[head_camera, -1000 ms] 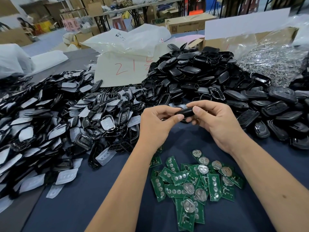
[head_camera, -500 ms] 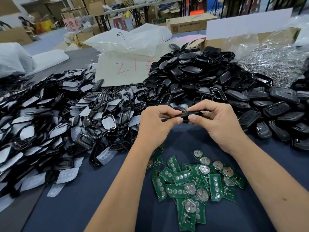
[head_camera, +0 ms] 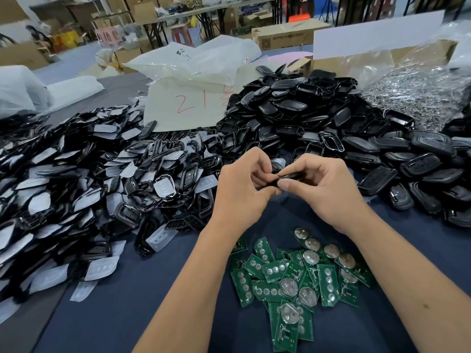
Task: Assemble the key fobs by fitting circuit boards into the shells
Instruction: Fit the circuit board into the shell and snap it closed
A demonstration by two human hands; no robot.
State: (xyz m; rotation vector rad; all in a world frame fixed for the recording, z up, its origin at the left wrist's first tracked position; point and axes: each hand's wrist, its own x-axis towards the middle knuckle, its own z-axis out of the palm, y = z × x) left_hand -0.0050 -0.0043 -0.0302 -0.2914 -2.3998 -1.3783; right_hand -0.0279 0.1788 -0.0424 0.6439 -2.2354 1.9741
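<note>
Pinching slim black plastic fob shell [head_camera: 288,177] between curled left hand [head_camera: 242,192] and right hand [head_camera: 326,192], above green circuit boards [head_camera: 298,284].

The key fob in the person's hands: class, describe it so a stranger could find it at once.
Start at the dark blue table, above the green circuit boards. Left hand and right hand meet there, pinching one black key fob. It alone is off the table.
</note>
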